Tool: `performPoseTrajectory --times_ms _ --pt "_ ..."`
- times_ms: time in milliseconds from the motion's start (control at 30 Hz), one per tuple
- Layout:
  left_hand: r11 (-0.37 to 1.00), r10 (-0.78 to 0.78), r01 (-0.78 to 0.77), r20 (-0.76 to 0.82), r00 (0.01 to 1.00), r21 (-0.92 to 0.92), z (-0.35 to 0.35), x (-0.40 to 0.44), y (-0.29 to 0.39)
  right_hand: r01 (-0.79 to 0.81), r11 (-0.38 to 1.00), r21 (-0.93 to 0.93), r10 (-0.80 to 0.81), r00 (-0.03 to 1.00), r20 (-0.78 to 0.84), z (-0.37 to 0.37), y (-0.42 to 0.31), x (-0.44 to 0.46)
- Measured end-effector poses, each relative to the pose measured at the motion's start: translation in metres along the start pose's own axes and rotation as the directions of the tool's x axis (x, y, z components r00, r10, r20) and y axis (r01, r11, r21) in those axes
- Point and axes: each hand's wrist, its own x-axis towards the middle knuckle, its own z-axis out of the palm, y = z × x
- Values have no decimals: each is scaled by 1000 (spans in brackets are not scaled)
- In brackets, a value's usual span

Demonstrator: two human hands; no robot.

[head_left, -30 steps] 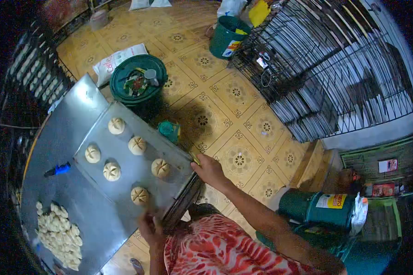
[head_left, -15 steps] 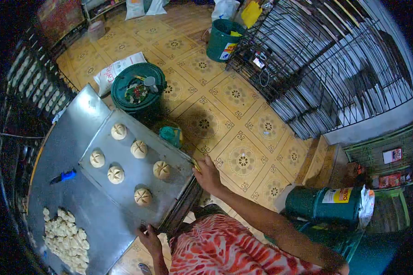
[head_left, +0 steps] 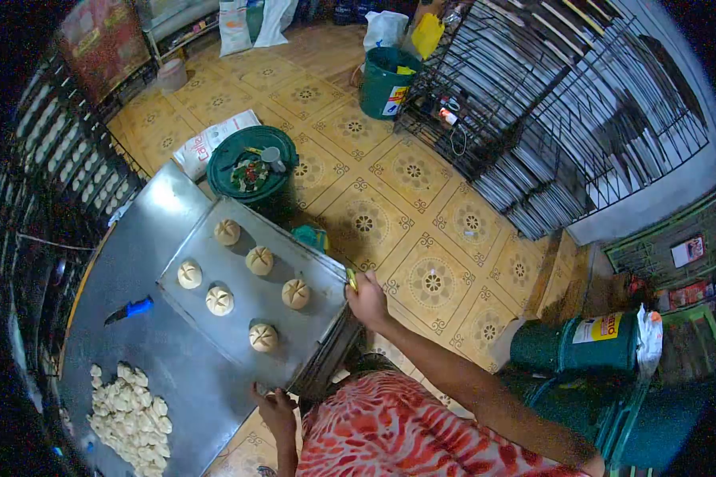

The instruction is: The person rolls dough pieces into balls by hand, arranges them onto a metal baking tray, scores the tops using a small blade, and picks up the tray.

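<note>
A metal baking tray (head_left: 239, 330) lies on the metal-topped table (head_left: 191, 417), partly over its edge. Several round dough buns (head_left: 260, 260), each with slits cut across the top, sit on it in two rows. My right hand (head_left: 368, 300) is closed at the tray's right corner, a small yellow item (head_left: 352, 277) showing at its fingers; its kind is unclear. At the near corner my left hand (head_left: 275, 411) grips the tray, its fingers partly in shadow. A blue-handled knife (head_left: 139, 306) and a heap of dough pieces (head_left: 134, 417) lie on the table left of the tray.
Beyond the table stands a green bin (head_left: 290, 171) with scraps and a cup on top. Racks of dough trays (head_left: 79, 151) line the left. A tall metal rack (head_left: 525, 151) stands right. Green drums (head_left: 605, 342) are at lower right. Floor is patterned tile (head_left: 414, 171).
My view has swung slightly, so the whole scene sits a little further right. Both hands stay at the tray, and the tray keeps its place on the table.
</note>
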Motion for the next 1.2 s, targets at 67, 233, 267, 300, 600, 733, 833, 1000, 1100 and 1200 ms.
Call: performPoseTrajectory --times_ms 67,233,267,300,600,733,833,1000,1100,1200 --pt "994 92 -93 20 996 52 -2 3 -17 -20 1000 -19 20 1000 -10 1 -5 3" --pt "954 213 -240 154 965 179 -12 4 -26 -132 987 -92 138 988 66 8 -3 22" --pt "954 218 -243 151 964 177 -14 4 -27 -202 976 -81 211 969 126 -1 -12 24" --pt "952 216 -248 177 960 181 -15 5 -28 -196 977 -79 205 971 125 -3 -13 27" --pt "971 14 49 261 965 -235 -15 -23 32 -476 805 355 281 832 478 -29 -11 36" --pt "925 -33 122 243 970 -361 -24 -21 14 -451 783 429 164 814 557 -61 -38 8" --pt "567 -275 328 202 940 -756 -34 -31 19 -424 773 472 135 837 531 -71 -59 -44" --pt "327 -86 524 527 846 -787 -73 -18 -108 -335 904 265 47 694 718 -35 -12 -144" --pt "902 242 -50 404 882 -430 -91 -33 -71 -327 816 477 -83 750 656 -12 37 -178" --pt "931 39 75 302 952 -357 -98 -31 -78 -809 282 516 135 566 813 -45 0 -170"
